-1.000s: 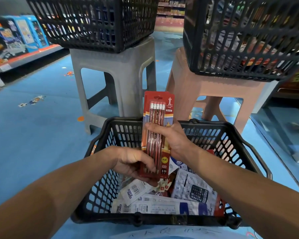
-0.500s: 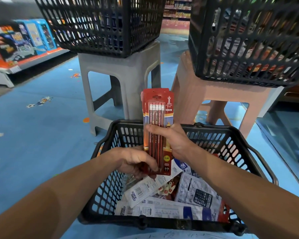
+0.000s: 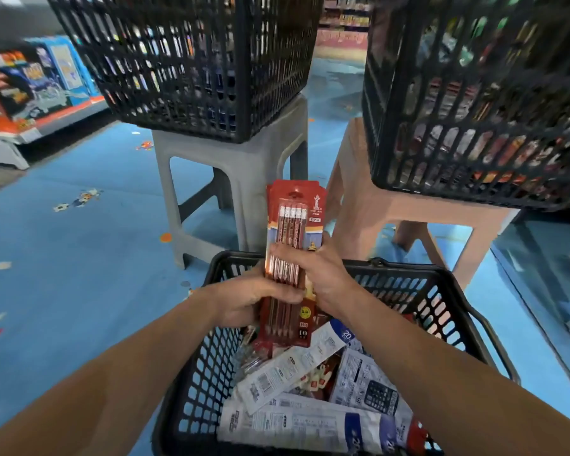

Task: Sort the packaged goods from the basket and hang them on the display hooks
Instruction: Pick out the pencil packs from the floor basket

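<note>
A stack of red pencil packs [image 3: 293,225] stands upright over the black floor basket [image 3: 448,291]. My left hand [image 3: 244,299] grips the packs low on their left side, and my right hand [image 3: 316,271] grips them at the middle from the right. Inside the basket lie white ruler packs [image 3: 287,366], a calculator pack [image 3: 372,386] and small red-and-cream items, partly hidden under the packs.
A grey stool [image 3: 244,166] carries a black basket [image 3: 191,60] straight ahead. A pink stool [image 3: 399,205] with another loaded black basket [image 3: 474,103] stands to the right. Boxed goods [image 3: 30,83] line a low shelf at the far left. The floor is blue.
The pencil packs stay held by both hands and have risen slightly above the basket. My view has tilted and shifted a little closer to the stools.
</note>
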{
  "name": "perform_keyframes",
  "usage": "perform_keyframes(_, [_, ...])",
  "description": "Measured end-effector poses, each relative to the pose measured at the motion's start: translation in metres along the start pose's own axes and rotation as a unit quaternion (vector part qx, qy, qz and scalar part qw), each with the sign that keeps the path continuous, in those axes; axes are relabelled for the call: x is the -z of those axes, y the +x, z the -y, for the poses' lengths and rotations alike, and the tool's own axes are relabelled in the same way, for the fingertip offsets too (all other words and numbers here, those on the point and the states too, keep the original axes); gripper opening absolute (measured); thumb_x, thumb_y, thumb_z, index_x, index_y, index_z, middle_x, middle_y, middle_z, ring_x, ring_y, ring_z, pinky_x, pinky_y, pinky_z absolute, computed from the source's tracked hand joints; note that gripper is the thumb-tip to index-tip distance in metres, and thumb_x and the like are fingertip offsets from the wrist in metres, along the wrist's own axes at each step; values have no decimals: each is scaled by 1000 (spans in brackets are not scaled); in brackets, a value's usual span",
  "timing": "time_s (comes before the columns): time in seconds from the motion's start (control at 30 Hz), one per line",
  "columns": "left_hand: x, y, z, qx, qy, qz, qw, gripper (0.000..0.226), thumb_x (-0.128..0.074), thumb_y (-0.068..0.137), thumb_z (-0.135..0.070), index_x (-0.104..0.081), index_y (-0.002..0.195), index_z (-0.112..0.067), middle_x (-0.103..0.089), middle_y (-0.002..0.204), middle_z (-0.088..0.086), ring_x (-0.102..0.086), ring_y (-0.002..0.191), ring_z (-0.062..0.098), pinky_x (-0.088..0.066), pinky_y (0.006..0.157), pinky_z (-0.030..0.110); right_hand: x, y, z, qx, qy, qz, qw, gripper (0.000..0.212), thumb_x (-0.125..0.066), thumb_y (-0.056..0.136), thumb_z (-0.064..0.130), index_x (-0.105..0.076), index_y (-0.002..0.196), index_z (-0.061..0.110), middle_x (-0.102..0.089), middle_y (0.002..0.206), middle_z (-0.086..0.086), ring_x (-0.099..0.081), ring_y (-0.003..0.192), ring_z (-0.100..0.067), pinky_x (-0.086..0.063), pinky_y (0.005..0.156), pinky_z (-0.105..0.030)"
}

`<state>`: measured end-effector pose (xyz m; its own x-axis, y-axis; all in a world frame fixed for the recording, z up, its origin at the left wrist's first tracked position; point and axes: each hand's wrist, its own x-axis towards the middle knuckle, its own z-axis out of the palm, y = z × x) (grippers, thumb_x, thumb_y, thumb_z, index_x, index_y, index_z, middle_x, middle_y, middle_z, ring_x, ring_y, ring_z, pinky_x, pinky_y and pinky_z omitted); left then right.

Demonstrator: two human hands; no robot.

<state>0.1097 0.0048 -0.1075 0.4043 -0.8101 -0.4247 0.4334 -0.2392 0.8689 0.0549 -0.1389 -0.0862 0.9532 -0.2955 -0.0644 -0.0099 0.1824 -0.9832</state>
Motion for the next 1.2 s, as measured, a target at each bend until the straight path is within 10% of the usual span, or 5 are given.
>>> perform_keyframes(0.33, [-44, -105, -102, 97, -56, -6, 994, 78, -89, 70, -7, -55, 139, -16, -61, 137, 26, -58, 129, 45, -39, 113, 65, -55, -52, 129, -159, 78, -30, 984, 81, -78, 60, 12, -49, 135, 2, -61, 118, -37, -67, 104, -50, -54, 89, -69])
perform_keyframes(0.57, [-83, -188, -250, 192, 31, 22, 981, 60, -89, 74, -13, -67, 129, -12, -70, 132, 9, -61, 129, 32, -37, 118, 55, -75, -90, 291, -191, 60, 4, 980, 37, -62, 84, -10, -61, 120, -2, -69, 102, -24, -71, 90, -36, -61, 74, -46])
perform_keyframes(0.87, [-119, -244, -437, 277, 83, 20, 957, 35, -73, 68, -10, -72, 103, -14, -74, 105, 7, -67, 99, 26, -52, 100, 46, -95, -89, 465, -249, 109, 5, 962, 35, -70, 88, 3, -62, 122, 6, -74, 96, -22, -73, 80, -36, -60, 65, -46])
perform_keyframes(1.2, [-95, -271, -580, 296, 168, 59, 938, 42, -77, 79, -23, -67, 118, -13, -68, 128, 15, -60, 124, 38, -39, 118, 53, -119, -41, 567, -185, 71, 96, 976, 32, -63, 93, 18, -63, 123, 5, -72, 102, -21, -72, 88, -36, -59, 72, -43])
